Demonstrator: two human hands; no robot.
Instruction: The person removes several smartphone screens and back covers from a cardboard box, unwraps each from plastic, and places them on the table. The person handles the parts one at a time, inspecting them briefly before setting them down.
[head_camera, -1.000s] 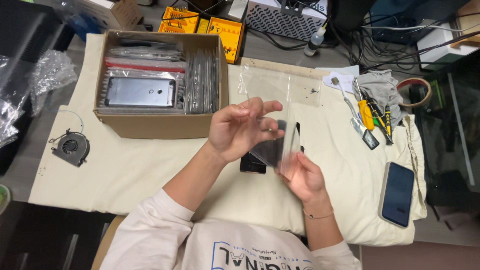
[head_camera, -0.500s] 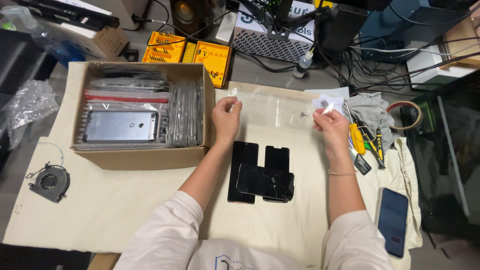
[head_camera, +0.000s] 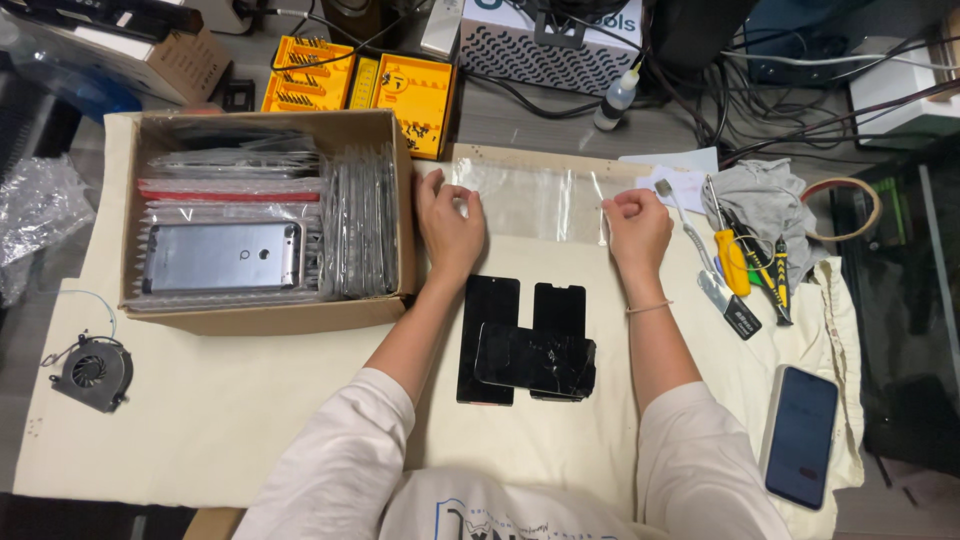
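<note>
A clear plastic bag (head_camera: 535, 198) lies flat on the cream cloth, stretched between my hands. My left hand (head_camera: 447, 222) pinches its left edge beside the cardboard box. My right hand (head_camera: 636, 228) has its fingers curled on the bag's right edge. Between my forearms lie three black phone screens (head_camera: 527, 340); the nearest one is cracked and rests across the other two.
A cardboard box (head_camera: 262, 318) of bagged phone parts with a silver phone back (head_camera: 221, 257) sits at left. A small fan (head_camera: 91, 372) lies lower left. Screwdrivers (head_camera: 735, 262), a grey rag (head_camera: 762, 205) and tape roll are at right; a dark phone (head_camera: 800, 435) lower right. Yellow tool trays (head_camera: 360, 92) stand behind.
A second ago both hands held a dark screen up over the cloth. The screens now lie on the cloth and both hands have moved forward onto the clear bag's edges.
</note>
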